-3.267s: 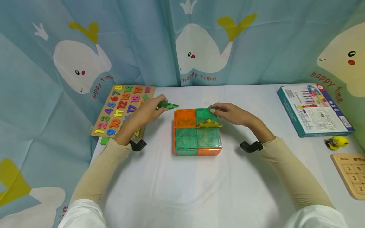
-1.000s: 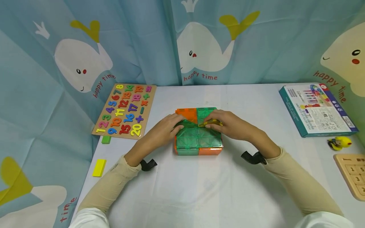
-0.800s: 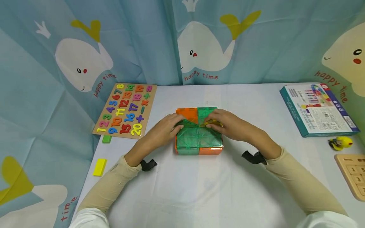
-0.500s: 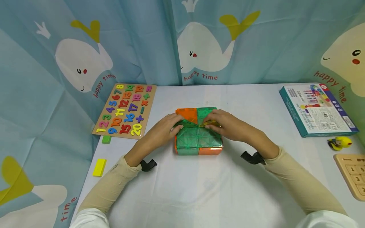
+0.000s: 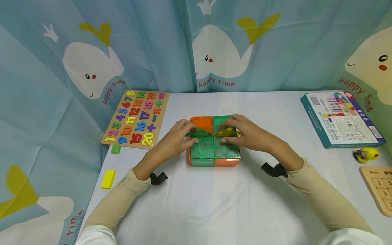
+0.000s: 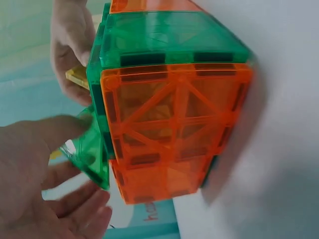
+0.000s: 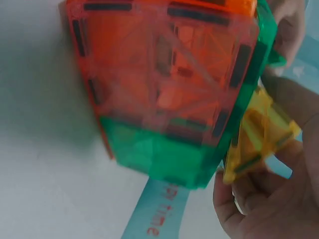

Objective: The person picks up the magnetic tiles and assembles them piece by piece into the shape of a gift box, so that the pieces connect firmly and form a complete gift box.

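A low box of see-through magnetic tiles (image 5: 202,151), green and orange, sits on the white table. On its top, a green triangle tile (image 5: 199,133) and a yellow triangle tile (image 5: 227,132) stand up side by side, their pointed corners meeting near the middle. My left hand (image 5: 175,136) is around the green triangle, thumb and fingers spread apart; in the left wrist view the thumb tip overlaps the tile (image 6: 89,149). Around the yellow triangle, my right hand (image 5: 251,135) has its thumb in front and fingers behind, with a gap showing the tile (image 7: 256,132).
A wooden number board (image 5: 134,119) lies at the back left, with a green block (image 5: 115,149) and a yellow block (image 5: 108,179) nearer. At right are a boxed set (image 5: 343,119), a yellow duck toy (image 5: 365,154) and a wooden number tray (image 5: 378,187).
The left hand has brought the green triangle onto the box beside the yellow one. Since half a second ago, both hands' thumbs and fingers have spread apart, showing more of the triangles.
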Demonstrator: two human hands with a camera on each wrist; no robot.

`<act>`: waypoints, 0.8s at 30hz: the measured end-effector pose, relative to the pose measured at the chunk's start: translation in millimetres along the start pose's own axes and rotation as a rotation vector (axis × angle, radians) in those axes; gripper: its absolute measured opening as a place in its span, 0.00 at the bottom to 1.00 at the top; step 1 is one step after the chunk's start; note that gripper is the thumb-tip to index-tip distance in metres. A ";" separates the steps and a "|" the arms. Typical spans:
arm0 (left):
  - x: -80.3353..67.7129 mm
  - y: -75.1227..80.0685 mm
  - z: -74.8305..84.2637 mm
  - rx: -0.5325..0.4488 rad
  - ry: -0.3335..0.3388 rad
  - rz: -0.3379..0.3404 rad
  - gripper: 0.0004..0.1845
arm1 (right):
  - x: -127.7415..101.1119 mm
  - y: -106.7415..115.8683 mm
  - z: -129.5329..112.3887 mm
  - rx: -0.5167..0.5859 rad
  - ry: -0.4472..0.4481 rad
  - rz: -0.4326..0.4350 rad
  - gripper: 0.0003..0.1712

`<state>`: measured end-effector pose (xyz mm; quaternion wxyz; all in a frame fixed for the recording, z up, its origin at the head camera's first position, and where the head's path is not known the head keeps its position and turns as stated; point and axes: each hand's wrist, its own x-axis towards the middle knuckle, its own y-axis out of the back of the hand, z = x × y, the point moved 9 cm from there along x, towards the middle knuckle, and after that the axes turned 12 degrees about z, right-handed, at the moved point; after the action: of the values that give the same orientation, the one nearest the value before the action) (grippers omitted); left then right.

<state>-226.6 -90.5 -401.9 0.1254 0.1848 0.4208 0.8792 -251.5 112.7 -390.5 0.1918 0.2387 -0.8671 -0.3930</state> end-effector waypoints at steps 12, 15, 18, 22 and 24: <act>-64.6 -12.9 -57.9 -0.161 0.332 -0.093 0.44 | -78.4 13.2 49.8 0.103 -0.320 -0.061 0.67; -74.7 -29.6 -52.7 -0.123 0.275 -0.195 0.49 | -96.3 -10.3 53.9 0.061 -0.346 -0.120 0.70; -74.9 -44.8 -42.8 -0.107 0.218 -0.228 0.54 | -96.5 -36.1 47.5 0.064 -0.290 -0.100 0.67; -67.7 -59.9 -36.4 -0.100 0.212 -0.191 0.55 | -88.1 -55.8 33.2 0.033 -0.172 -0.020 0.55; -62.7 -62.5 -35.3 -0.100 0.219 -0.164 0.53 | -86.0 -58.0 28.5 -0.010 -0.144 0.007 0.50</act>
<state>-181.2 -100.2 -485.2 0.1595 0.0463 0.4013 0.9007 -181.1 144.5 -465.4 0.1316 0.2059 -0.8774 -0.4128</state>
